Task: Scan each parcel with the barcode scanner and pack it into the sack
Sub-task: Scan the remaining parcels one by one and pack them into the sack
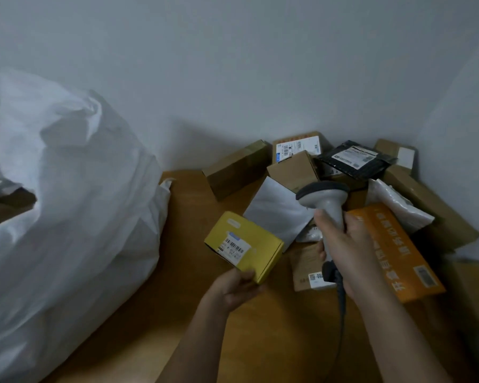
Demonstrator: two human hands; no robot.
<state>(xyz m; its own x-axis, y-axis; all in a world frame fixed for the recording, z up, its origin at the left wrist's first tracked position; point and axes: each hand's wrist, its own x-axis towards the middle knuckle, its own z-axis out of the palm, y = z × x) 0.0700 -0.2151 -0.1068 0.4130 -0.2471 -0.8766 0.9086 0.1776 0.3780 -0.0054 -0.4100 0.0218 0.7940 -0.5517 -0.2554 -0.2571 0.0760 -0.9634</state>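
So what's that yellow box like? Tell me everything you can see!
The yellow box is small and looks like cardboard, closed, with a white label with a barcode stuck on its top face. It is held up off the wooden floor, tilted, label facing upward. The left hand grips its near corner from below. The barcode scanner in the right hand hangs just to its right without touching it. The print on the label is too blurred to read.

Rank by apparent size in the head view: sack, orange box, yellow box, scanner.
1. sack, by far
2. orange box
3. yellow box and scanner: look alike, and both are held near the camera, so unranked
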